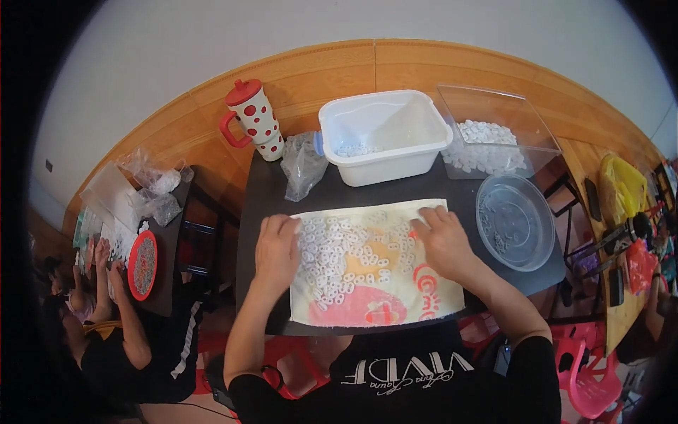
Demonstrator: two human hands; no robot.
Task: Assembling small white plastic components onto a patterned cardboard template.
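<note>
On the black table lies a cream towel [339, 314] with pink and orange print, its left and middle part strewn with many small white plastic pieces [321, 258] with two holes each. My left hand [276, 249] is at the towel's left edge, fingers curled with the edge between them and the thumb. Over the right side rests my right hand [446, 244], its fingers bent and the thumb held apart, touching the cloth. No piece shows in its grasp. Behind the towel stands a white plastic tub [385, 169] with some white pieces inside.
A clear round basin [519, 244] holding small pieces stands right of the towel. Behind it is a clear box [487, 141] of white pieces. A spotted tumbler [256, 124] and a clear plastic bag [304, 166] stand back left. At left, another person's hands [102, 258] work near a red basin [143, 265].
</note>
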